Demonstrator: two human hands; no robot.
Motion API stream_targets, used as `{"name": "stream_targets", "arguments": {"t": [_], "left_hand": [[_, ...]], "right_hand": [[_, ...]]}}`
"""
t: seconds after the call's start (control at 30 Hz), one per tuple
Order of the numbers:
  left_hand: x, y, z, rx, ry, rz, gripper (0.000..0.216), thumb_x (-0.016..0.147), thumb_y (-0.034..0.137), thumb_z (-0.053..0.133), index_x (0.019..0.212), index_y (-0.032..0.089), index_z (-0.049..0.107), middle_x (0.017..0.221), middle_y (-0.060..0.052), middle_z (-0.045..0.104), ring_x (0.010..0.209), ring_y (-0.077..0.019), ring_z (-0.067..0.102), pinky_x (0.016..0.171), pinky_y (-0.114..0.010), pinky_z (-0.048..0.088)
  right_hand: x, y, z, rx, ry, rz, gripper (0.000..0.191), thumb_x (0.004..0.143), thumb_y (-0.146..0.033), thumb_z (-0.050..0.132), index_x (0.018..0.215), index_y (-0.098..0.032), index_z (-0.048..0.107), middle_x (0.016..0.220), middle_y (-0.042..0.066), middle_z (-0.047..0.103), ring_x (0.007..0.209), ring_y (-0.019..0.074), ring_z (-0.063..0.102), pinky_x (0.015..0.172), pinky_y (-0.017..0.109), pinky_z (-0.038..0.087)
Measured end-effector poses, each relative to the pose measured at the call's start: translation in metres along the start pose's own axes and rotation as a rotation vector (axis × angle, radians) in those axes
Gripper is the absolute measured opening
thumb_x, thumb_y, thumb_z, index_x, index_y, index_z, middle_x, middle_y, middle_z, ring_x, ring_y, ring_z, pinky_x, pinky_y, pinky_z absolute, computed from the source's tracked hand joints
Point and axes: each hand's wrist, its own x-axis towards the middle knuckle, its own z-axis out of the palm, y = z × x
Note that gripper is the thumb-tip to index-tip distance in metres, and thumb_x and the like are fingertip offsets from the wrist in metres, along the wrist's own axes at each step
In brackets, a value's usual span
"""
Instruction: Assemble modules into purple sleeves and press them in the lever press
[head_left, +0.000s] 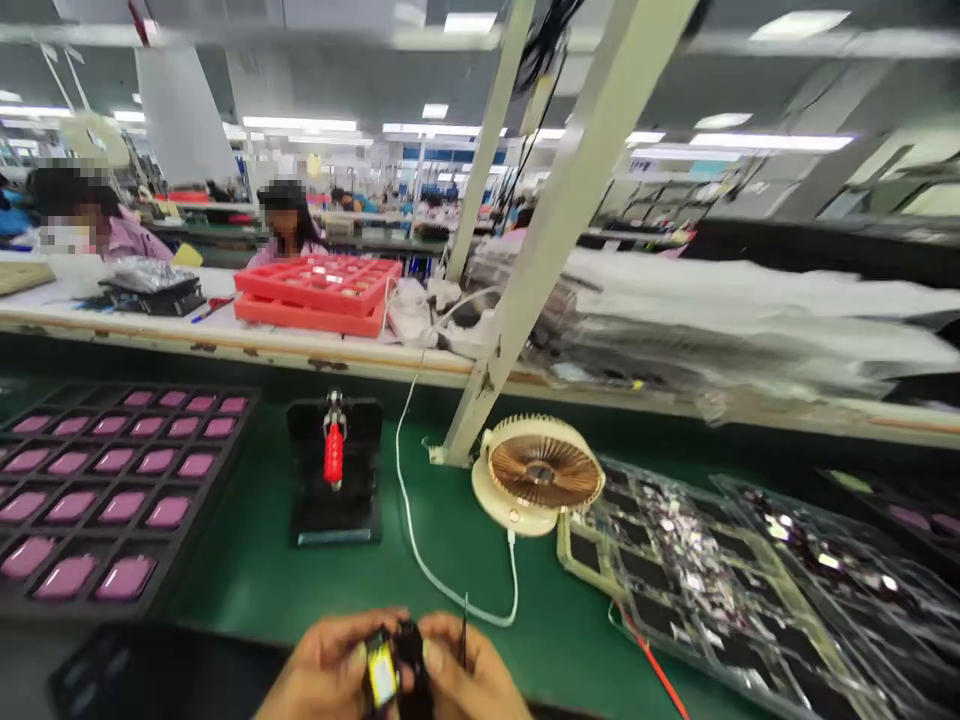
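Close to the bench's front edge, my left hand (pixel 321 668) has its fingers closed on a small black device part (pixel 381 672) with a bright, yellow-edged rectangular face. My right hand (pixel 469 672) is closed against a second black piece (pixel 411 648) right beside it; whether the two pieces are joined I cannot tell. A thin dark pointed tool (pixel 463 635), perhaps tweezers, sticks up from between my right fingers. Beyond my hands stands a black fixture (pixel 307 500) bearing a toggle clamp with a red handle (pixel 334 455).
At left, a black tray (pixel 191 520) holds several pink-faced pieces. A cream fan (pixel 540 475) trails a white cable (pixel 409 500) across the green bench. Clear trays (pixel 742 620) of parts and a red wire (pixel 660 670) lie right. Red trays (pixel 315 290) sit on the shelf; people work beyond.
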Motion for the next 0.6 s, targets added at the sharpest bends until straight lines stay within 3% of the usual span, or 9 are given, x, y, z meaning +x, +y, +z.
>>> {"name": "stream_targets", "arguments": {"t": [0.07, 0.13, 0.2, 0.3, 0.4, 0.6], "left_hand": [[0.0, 0.008, -0.004, 0.009, -0.034, 0.096, 0.053, 0.074, 0.042, 0.097, 0.118, 0.016, 0.083, 0.136, -0.019, 0.073, 0.104, -0.031, 0.075, 0.08, -0.036, 0.061], [0.001, 0.017, -0.009, 0.06, -0.028, 0.202, 0.049, 0.078, 0.039, 0.095, 0.122, 0.02, 0.083, 0.142, -0.018, 0.07, 0.107, -0.0302, 0.075, 0.088, -0.039, 0.061], [0.001, 0.025, -0.012, 0.135, 0.012, 0.313, 0.045, 0.08, 0.033, 0.093, 0.123, 0.023, 0.083, 0.141, -0.015, 0.071, 0.112, -0.0289, 0.073, 0.097, -0.04, 0.06], [-0.002, 0.032, -0.013, 0.238, 0.042, 0.453, 0.044, 0.078, 0.029, 0.095, 0.121, 0.025, 0.084, 0.134, -0.013, 0.073, 0.12, -0.0278, 0.071, 0.105, -0.037, 0.056], [-0.004, 0.033, -0.012, 0.291, 0.021, 0.511, 0.044, 0.079, 0.027, 0.095, 0.121, 0.027, 0.084, 0.133, -0.012, 0.073, 0.125, -0.0277, 0.07, 0.109, -0.036, 0.055], [-0.005, 0.03, -0.016, 0.333, -0.003, 0.525, 0.046, 0.079, 0.027, 0.095, 0.124, 0.026, 0.083, 0.133, -0.015, 0.073, 0.129, -0.0318, 0.068, 0.108, -0.04, 0.057]], "right_hand": [[0.0, -0.012, 0.005, 0.021, -0.035, -0.055, 0.05, 0.09, -0.064, 0.08, 0.102, -0.016, 0.077, 0.082, 0.007, 0.077, 0.042, 0.0068, 0.049, 0.038, 0.018, 0.038], [0.003, -0.03, 0.012, -0.072, -0.013, -0.246, 0.033, 0.09, -0.051, 0.084, 0.102, -0.02, 0.081, 0.098, 0.01, 0.082, 0.045, 0.0085, 0.056, 0.038, 0.02, 0.042], [0.005, -0.048, 0.021, -0.234, 0.02, -0.492, 0.015, 0.093, -0.032, 0.082, 0.107, -0.025, 0.083, 0.115, 0.01, 0.081, 0.065, 0.0147, 0.073, 0.05, 0.022, 0.056], [0.006, -0.065, 0.034, -0.394, -0.005, -0.756, 0.023, 0.095, -0.016, 0.079, 0.115, -0.027, 0.081, 0.12, 0.009, 0.08, 0.095, 0.0211, 0.08, 0.077, 0.028, 0.067], [0.007, -0.067, 0.042, -0.435, -0.021, -0.841, 0.025, 0.096, -0.014, 0.078, 0.118, -0.026, 0.078, 0.123, 0.01, 0.079, 0.102, 0.0213, 0.08, 0.087, 0.03, 0.068], [0.008, -0.063, 0.042, -0.476, -0.045, -0.855, 0.022, 0.099, -0.016, 0.075, 0.119, -0.025, 0.078, 0.123, 0.01, 0.079, 0.103, 0.0202, 0.081, 0.085, 0.027, 0.067]]}}
